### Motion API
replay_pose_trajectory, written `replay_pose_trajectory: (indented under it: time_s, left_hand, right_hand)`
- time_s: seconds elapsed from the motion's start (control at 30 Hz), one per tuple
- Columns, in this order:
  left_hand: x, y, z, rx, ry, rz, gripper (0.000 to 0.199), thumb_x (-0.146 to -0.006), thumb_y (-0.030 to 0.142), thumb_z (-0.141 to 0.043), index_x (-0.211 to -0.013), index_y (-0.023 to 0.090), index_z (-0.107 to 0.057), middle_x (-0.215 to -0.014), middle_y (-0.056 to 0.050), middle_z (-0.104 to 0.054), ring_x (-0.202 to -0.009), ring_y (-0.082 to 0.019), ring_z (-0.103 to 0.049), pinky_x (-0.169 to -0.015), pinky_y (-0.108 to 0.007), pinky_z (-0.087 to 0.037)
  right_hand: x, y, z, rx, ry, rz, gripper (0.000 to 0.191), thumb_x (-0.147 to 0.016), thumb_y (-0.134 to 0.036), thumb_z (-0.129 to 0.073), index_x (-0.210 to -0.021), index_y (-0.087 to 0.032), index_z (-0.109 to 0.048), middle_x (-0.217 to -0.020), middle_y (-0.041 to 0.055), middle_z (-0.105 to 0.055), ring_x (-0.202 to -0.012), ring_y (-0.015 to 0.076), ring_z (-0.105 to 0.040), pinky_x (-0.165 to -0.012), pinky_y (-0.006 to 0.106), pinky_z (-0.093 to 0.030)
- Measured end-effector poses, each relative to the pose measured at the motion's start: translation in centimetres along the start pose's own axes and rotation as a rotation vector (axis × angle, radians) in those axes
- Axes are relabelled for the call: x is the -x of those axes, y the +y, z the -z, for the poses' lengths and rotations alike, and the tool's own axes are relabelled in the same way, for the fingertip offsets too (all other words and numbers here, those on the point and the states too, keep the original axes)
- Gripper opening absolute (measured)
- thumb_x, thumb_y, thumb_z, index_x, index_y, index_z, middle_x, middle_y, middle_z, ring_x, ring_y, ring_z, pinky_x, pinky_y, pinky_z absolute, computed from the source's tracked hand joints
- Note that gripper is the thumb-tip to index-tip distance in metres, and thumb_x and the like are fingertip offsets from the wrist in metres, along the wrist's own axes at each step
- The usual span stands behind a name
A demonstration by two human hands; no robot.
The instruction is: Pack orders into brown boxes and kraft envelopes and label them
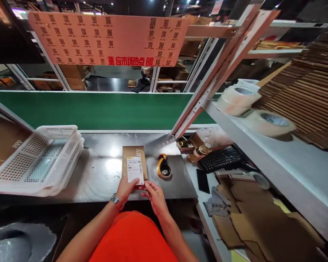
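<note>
A small brown cardboard box (125, 160) lies on the metal table (98, 182), with a white printed label (134, 170) on its upper face. My left hand (126, 188), a metal watch at its wrist, grips the box's near left corner, the thumb lying on the label. At the near right corner, the fingers of my right hand (155, 196) are pinched together against the edge of the label or box. A tape dispenser (164, 167) in orange and black rests on the table to the right of the box.
Stacked white perforated baskets (62, 171) stand at the left. A green panel (98, 111) runs behind the table. To the right are a keyboard (221, 159), a phone (203, 181), a bottle (199, 153), flattened cardboard (251, 207), and a shelf (297, 171) with tape rolls (236, 98).
</note>
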State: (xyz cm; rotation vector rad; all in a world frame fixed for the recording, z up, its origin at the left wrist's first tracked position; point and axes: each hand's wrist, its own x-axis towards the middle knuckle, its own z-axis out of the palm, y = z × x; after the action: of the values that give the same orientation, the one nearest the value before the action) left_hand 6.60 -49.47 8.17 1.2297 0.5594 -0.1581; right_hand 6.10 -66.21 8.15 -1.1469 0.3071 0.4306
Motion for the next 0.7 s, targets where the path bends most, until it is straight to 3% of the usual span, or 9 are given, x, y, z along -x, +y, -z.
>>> replay_pose_trajectory:
  time_s: [0.27,0.43,0.53,0.63,0.7]
  left_hand:
    - [1.5,-1.5,-1.3,0.042,0.019,0.013,0.055,-0.062,0.046,-0.104,-0.102,0.014,-0.085,-0.116,-0.020,-0.088,-0.107,-0.037,-0.084,-0.101,-0.052,-0.069]
    - [1.4,-2.1,-1.5,0.066,-0.061,0.052,0.054,-0.070,0.049,-0.098,-0.108,0.014,-0.081,-0.112,-0.021,-0.087,-0.099,-0.037,-0.084,-0.094,-0.054,-0.069]
    - [1.4,-2.1,-1.4,-0.087,-0.027,-0.034,0.049,-0.074,0.044,-0.095,-0.110,0.015,-0.079,-0.124,-0.023,-0.084,-0.116,-0.039,-0.081,-0.109,-0.059,-0.063]
    - [1.8,-1.5,-0.9,-0.263,0.057,-0.259,0.049,-0.073,0.034,-0.097,-0.117,0.019,-0.079,-0.150,-0.021,-0.073,-0.150,-0.039,-0.063,-0.134,-0.056,-0.044]
    - [2.2,-0.8,-0.6,-0.324,-0.022,-0.338,0.045,-0.077,0.037,-0.095,-0.118,0.023,-0.084,-0.153,-0.017,-0.073,-0.159,-0.037,-0.055,-0.141,-0.053,-0.033]
  right_hand:
    - [0.6,0.6,1.8,0.079,-0.031,0.022,0.061,-0.064,-0.073,-0.100,-0.092,-0.020,-0.087,-0.089,0.0067,-0.084,-0.090,0.0262,-0.079,-0.075,0.035,-0.064]
    - [0.4,0.7,2.1,0.122,-0.018,0.036,0.062,-0.060,-0.075,-0.100,-0.087,-0.020,-0.086,-0.083,0.0056,-0.083,-0.083,0.0254,-0.078,-0.075,0.037,-0.063]
    - [0.3,0.6,1.8,0.125,-0.017,0.038,0.062,-0.060,-0.075,-0.100,-0.085,-0.020,-0.087,-0.082,0.0055,-0.083,-0.081,0.0237,-0.076,-0.072,0.035,-0.060]
    - [0.1,0.5,1.3,0.121,-0.011,0.049,0.062,-0.061,-0.076,-0.099,-0.084,-0.020,-0.087,-0.083,0.0066,-0.083,-0.081,0.0226,-0.075,-0.071,0.032,-0.058]
    - [-0.1,0.5,1.0,0.134,-0.010,0.070,0.061,-0.062,-0.076,-0.098,-0.083,-0.020,-0.087,-0.082,0.0063,-0.083,-0.079,0.0219,-0.073,-0.070,0.032,-0.057]
